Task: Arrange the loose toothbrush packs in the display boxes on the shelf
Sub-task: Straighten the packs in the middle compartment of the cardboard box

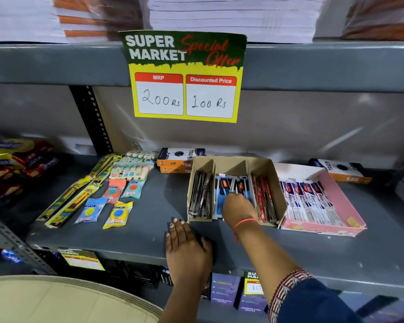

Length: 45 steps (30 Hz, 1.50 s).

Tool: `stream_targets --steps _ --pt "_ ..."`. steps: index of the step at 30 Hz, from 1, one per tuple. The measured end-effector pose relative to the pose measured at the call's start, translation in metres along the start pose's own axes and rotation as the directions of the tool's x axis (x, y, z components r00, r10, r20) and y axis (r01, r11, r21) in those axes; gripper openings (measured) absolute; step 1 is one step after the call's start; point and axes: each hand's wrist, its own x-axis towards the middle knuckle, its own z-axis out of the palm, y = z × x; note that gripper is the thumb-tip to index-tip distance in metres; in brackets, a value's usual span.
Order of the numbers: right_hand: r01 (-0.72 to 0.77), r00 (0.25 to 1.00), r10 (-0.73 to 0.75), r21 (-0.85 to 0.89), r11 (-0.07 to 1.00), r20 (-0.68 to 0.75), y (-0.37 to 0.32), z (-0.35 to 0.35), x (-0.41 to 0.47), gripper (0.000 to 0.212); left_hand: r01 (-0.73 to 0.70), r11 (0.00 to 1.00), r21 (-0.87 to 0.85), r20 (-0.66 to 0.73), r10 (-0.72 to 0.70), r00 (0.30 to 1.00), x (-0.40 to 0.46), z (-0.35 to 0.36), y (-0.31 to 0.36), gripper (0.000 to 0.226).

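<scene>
A brown cardboard display box point(276, 183) with three compartments stands on the grey shelf point(149, 229). Dark packs point(200, 194) fill its left compartment, blue and black toothbrush packs point(229, 186) the middle one, red packs point(264, 194) the right one. My right hand point(237, 209) reaches into the middle compartment, its fingers down among the blue packs; the fingertips are hidden. My left hand point(187, 245) rests flat on the shelf just in front of the box's left corner. A pink display box point(345, 201) to the right holds white and blue toothbrush packs point(310, 201).
Left of the boxes lie long yellow-green packs point(75, 197), round scrubber packs point(117, 214) and pastel items point(131, 171). Orange and black cartons point(177, 159) stand behind the brown box, another point(343, 171) behind the pink one. A price sign point(184, 78) hangs from the shelf above. Snack bags point(16, 159) sit far left.
</scene>
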Motion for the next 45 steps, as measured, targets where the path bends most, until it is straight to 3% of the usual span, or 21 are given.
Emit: stream_targets --steps 3,6,9,12,18,24,32,39,45 --pt "0.01 0.999 -0.01 0.006 1.0 -0.053 0.0 0.005 -0.005 0.036 -0.02 0.999 0.04 0.033 0.019 0.999 -0.002 -0.003 0.001 0.068" --pt "0.11 0.988 -0.119 -0.091 0.99 -0.103 0.003 0.014 -0.008 0.042 -0.025 0.998 0.065 0.029 0.023 0.999 -0.002 -0.004 0.001 0.068" --pt "0.225 0.974 -0.225 -0.08 0.971 0.007 0.009 0.028 0.001 0.049 -0.025 0.998 0.066 0.042 0.022 0.999 -0.003 -0.004 0.002 0.068" --pt "0.17 0.975 -0.169 0.003 0.985 0.143 0.016 0.034 0.006 0.06 -0.026 0.998 0.049 0.022 0.025 0.999 -0.002 -0.001 0.0 0.068" --pt "0.043 0.985 -0.056 0.084 0.996 0.163 0.012 0.036 0.004 0.07 -0.028 0.998 0.053 0.009 0.028 1.0 -0.002 -0.001 0.0 0.068" --pt "0.118 0.993 -0.118 0.008 0.993 0.01 0.01 0.031 0.005 0.059 -0.031 0.998 0.059 -0.009 0.031 0.999 -0.002 -0.001 0.0 0.067" --pt "0.086 0.986 -0.09 0.034 0.996 0.141 0.014 0.038 0.016 0.063 -0.024 1.0 0.017 -0.002 0.024 1.0 -0.001 0.001 0.0 0.069" --pt "0.018 1.0 -0.022 0.206 0.978 0.019 0.011 0.035 0.0 0.068 -0.024 0.999 0.026 -0.053 0.025 0.998 -0.002 0.002 -0.001 0.068" --pt "0.035 0.999 -0.037 0.152 0.988 0.009 0.019 0.049 -0.049 0.066 -0.021 0.999 0.039 -0.059 0.024 0.998 -0.002 0.001 0.0 0.066"
